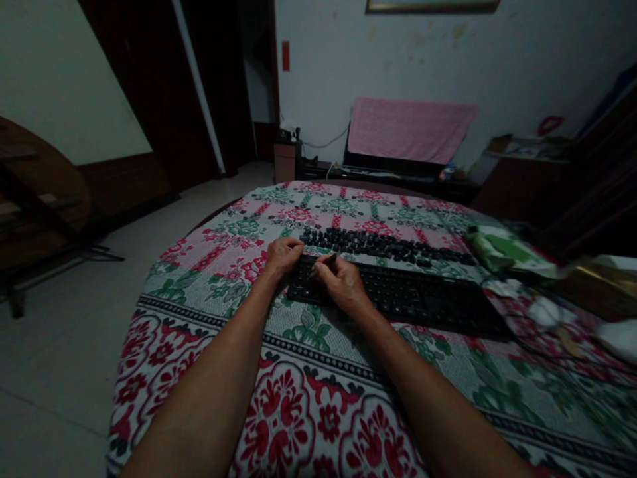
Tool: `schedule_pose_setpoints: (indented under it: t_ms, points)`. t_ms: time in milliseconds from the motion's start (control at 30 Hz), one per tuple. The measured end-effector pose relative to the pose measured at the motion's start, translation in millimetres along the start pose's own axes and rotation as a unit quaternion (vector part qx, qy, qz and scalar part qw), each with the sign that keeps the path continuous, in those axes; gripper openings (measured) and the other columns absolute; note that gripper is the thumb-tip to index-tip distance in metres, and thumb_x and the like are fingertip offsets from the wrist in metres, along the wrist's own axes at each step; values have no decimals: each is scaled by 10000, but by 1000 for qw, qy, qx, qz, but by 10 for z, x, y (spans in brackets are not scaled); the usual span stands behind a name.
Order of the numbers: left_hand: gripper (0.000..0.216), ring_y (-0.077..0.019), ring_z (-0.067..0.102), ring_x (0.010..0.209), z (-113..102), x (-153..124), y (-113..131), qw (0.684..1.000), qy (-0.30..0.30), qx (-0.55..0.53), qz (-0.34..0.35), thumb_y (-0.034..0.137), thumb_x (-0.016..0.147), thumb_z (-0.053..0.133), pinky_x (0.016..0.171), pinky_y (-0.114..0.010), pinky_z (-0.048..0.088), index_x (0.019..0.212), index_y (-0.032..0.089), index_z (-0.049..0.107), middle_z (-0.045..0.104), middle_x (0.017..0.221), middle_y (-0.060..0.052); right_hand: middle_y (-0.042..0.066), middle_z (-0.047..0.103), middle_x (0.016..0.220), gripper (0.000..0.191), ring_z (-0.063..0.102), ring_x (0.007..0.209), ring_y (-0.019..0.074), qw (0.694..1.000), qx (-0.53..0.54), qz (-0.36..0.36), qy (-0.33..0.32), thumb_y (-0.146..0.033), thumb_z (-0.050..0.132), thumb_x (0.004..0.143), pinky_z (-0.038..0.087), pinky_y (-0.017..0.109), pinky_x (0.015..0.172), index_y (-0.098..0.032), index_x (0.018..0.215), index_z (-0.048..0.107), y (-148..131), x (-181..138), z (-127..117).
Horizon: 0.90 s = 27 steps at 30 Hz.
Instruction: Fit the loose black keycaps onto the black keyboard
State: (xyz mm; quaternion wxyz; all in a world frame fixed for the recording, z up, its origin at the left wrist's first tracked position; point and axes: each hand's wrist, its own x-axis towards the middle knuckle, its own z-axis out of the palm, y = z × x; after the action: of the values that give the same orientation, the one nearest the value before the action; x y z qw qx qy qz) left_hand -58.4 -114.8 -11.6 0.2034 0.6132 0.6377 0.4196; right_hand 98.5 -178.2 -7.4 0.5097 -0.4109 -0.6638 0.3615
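A black keyboard [438, 302] lies across the patterned cloth, its keycaps off over much of the surface. At its far left corner, my left hand [284, 256] is closed with curled fingers against the edge. My right hand [344, 282] pinches a thin, dark, pen-like tool [330, 258] over the left part of the keyboard. The tool slants down to the left; its exact kind is too dark to make out. Just beyond the keyboard, many loose black keycaps [383, 245] are spread in a long band.
A floral tablecloth [273, 392] covers the round table. On the right are a green-and-white packet [512, 252], crumpled white tissue [547, 312], a golden box [597, 285] and a dark cable [537, 352]. Farther back, a pink towel [411, 129] hangs over a dark screen.
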Motion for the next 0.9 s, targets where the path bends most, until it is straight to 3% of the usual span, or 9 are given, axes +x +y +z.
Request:
schedule_pose_setpoints:
  t_ms: [67, 200, 300, 433, 600, 800, 900]
  points:
    - [266, -146, 605, 678, -73, -7, 83, 998, -47, -38, 12, 335, 709, 572, 583, -213, 434, 807, 137, 721, 687, 735, -29, 1, 595, 689, 213, 548, 619, 131, 998, -41, -12, 41, -369, 533, 780, 436, 230, 589, -172, 832, 595, 19, 24, -80]
    - [338, -100, 510, 498, -157, -85, 243, 962, -259, -83, 4, 445, 679, 607, 458, -204, 357, 770, 133, 700, 606, 588, 4, 28, 639, 735, 209, 586, 666, 153, 990, -104, -37, 89, -355, 527, 793, 447, 250, 641, -167, 828, 611, 48, 46, -181]
    - [286, -73, 459, 447, -149, -159, 299, 935, -339, -102, 5, 410, 686, 604, 423, -189, 311, 712, 134, 674, 560, 537, 20, 40, 657, 762, 177, 604, 689, 160, 984, -140, -61, 93, -318, 525, 806, 455, 259, 667, -168, 836, 614, 49, 30, -191]
    - [224, -51, 392, 400, -119, -202, 301, 931, -341, -128, -25, 350, 688, 587, 399, -179, 260, 684, 135, 653, 536, 490, 28, 59, 669, 805, 139, 620, 731, 170, 974, -187, -111, 69, -281, 536, 813, 466, 275, 707, -171, 839, 616, 44, 2, -165]
    - [135, -51, 408, 392, -62, -213, 351, 946, -296, -119, -65, 250, 657, 581, 398, -171, 277, 638, 131, 642, 527, 458, 32, 74, 668, 830, 125, 626, 772, 176, 964, -209, -156, 49, -265, 536, 822, 471, 279, 731, -169, 842, 614, 65, -2, -148]
    - [156, -67, 446, 398, -25, -215, 389, 962, -237, -116, -75, 271, 633, 600, 403, -175, 317, 678, 132, 656, 548, 462, 23, 64, 673, 777, 146, 624, 710, 175, 966, -212, -108, 97, -296, 555, 798, 459, 275, 695, -170, 797, 628, 91, 2, -153]
    - [174, -73, 455, 404, -79, -133, 318, 971, -170, -142, -88, 281, 619, 607, 400, -177, 317, 694, 133, 658, 550, 470, 24, 52, 672, 743, 194, 618, 679, 174, 973, -186, -44, 132, -337, 534, 794, 453, 272, 676, -170, 795, 633, 108, 23, -175]
